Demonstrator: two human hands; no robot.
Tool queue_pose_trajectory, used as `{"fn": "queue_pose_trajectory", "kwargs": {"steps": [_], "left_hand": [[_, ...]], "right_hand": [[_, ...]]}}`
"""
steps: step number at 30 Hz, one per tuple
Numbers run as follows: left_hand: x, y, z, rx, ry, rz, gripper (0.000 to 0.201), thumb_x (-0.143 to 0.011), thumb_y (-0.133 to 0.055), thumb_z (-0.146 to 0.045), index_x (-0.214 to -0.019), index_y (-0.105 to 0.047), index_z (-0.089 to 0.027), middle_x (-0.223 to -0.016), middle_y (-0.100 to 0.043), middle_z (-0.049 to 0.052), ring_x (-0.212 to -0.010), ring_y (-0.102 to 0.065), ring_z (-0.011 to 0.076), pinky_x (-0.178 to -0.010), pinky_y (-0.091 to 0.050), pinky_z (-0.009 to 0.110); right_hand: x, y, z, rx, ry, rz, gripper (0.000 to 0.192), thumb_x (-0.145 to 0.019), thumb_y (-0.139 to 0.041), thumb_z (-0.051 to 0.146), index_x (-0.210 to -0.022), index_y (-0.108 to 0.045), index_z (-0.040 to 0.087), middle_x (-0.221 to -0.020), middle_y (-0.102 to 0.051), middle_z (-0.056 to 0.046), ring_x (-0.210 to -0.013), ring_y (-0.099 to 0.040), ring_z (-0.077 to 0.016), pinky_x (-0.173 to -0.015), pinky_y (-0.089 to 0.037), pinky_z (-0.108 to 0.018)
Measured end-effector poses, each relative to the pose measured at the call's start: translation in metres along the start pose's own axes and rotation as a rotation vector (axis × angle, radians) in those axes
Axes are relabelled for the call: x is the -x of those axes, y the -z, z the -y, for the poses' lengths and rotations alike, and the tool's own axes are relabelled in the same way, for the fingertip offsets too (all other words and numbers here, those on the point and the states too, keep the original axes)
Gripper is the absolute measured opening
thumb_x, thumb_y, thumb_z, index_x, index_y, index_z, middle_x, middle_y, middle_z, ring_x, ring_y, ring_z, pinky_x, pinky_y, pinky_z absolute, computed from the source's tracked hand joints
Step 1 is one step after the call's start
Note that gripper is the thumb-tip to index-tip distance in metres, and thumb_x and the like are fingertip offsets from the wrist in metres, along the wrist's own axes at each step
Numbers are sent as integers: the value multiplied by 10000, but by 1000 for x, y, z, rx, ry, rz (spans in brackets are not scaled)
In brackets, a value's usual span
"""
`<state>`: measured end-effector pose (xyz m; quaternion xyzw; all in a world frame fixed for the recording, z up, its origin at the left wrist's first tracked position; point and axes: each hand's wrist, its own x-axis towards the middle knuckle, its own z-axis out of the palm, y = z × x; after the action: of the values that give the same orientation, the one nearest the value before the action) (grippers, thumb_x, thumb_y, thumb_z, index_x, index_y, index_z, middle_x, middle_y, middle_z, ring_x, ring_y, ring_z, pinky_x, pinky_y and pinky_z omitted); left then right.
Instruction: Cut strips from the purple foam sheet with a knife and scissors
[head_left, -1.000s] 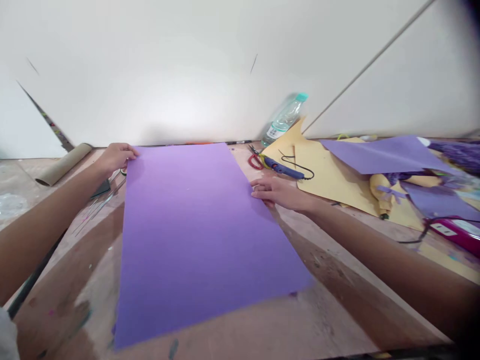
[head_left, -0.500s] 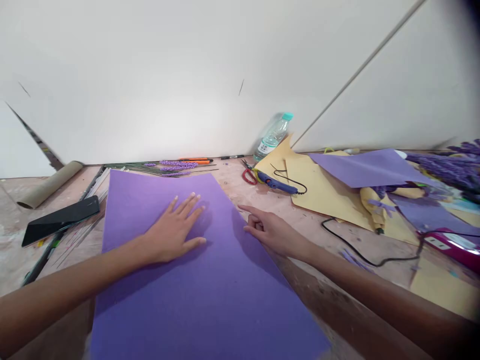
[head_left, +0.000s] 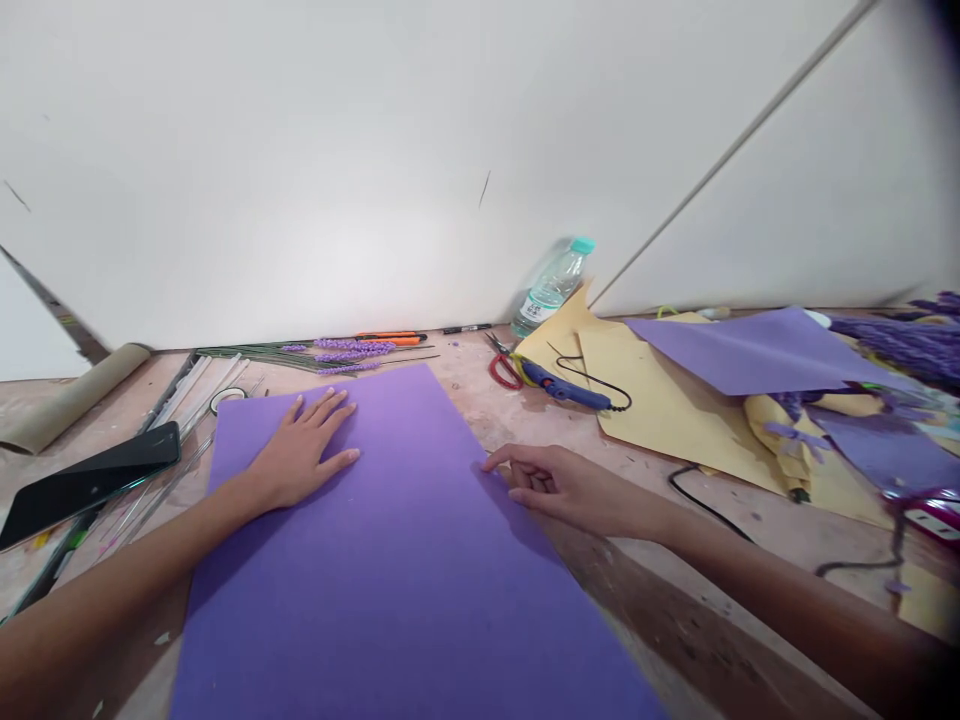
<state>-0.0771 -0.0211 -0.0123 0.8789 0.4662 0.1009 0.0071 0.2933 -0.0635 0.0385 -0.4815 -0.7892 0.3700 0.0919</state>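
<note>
Purple paper first in the head view: a large sheet (head_left: 405,570), flat on the stained pinkish table (head_left: 517,425), directly in front of the person, with its near edge out of frame. Palm down on its far left part, the left hand (head_left: 304,455), fingers spread and thumb held well out to the side, pressing on the surface with nothing in its grasp. At the sheet's right edge, the right hand (head_left: 566,488), index finger stretched out onto the margin, remaining fingers curled in, thumb bent beneath; impossible to tell whether pinching the paper or merely touching it.

To the left of the sheet, a dark phone (head_left: 94,483), and beyond it a cardboard tube (head_left: 75,397) lying aslant. Beside the sheet's far left corner, clear thin sticks (head_left: 199,388). Past the far edge, purple flower sprigs (head_left: 352,353) on green stems, then an orange cutter (head_left: 390,338) and a black pen (head_left: 466,328) near the foot of the white wall (head_left: 300,180).

Beyond the right hand, red-handled scissors (head_left: 507,372) just beside a blue-handled tool (head_left: 574,391) with a dark cord. Behind these, a clear bottle (head_left: 553,290) with a turquoise cap, leaning toward the right. Farther right, tan paper (head_left: 667,420), partly under a smaller purple sheet (head_left: 750,350); near that, a tan-wrapped piece with a purple bow (head_left: 776,450). At the frame's right edge, a magenta power strip (head_left: 934,520), partly cut off.
</note>
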Motion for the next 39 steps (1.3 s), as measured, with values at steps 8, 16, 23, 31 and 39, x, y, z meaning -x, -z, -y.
{"fn": "queue_pose_trajectory", "kwargs": {"steps": [8,16,23,31,39], "left_hand": [[0,-4,-1,-49,7,-21,600,-1034,-457,-511,-1534,-459,-180,-1644,-403,160,-1533,-367,323,-1246,-287,605],[2,-2,-4,-51,6,13,611,-1047,-418,-488,-1549,-434,-141,-1656,-382,157,-1555,-325,297,-1277,-211,595],[4,4,-5,-46,39,35,542,-1037,-431,-417,-1512,-479,-160,-1631,-436,139,-1531,-376,271,-1278,-246,535],[-10,18,4,-123,130,73,730,-976,-495,-623,-1453,-518,-70,-1630,-365,276,-1552,-269,410,-1249,-152,658],[-69,42,35,-138,249,155,414,-990,-652,-381,-1345,-599,-173,-1375,-609,124,-1195,-632,286,-998,-545,522]], "right_hand": [[-37,26,9,366,75,69,408,-1014,-439,441,-1003,-770,202,-742,-699,-48,-646,-618,-190,-599,-441,-292],[-178,40,29,704,206,-165,405,-999,-497,194,-1387,-613,196,-1418,-621,-148,-1330,-534,-305,-1091,-428,-443],[-268,40,33,880,208,-224,381,-999,-640,376,-1322,-610,176,-1335,-620,-112,-1141,-644,-252,-957,-567,-477],[-248,59,44,909,146,-311,353,-1000,-633,378,-1276,-621,159,-1260,-642,-101,-1074,-655,-232,-917,-569,-446],[-133,70,43,712,25,-355,207,-917,-460,174,-1118,-509,184,-897,-662,-81,-727,-598,-232,-661,-423,-330]]}}
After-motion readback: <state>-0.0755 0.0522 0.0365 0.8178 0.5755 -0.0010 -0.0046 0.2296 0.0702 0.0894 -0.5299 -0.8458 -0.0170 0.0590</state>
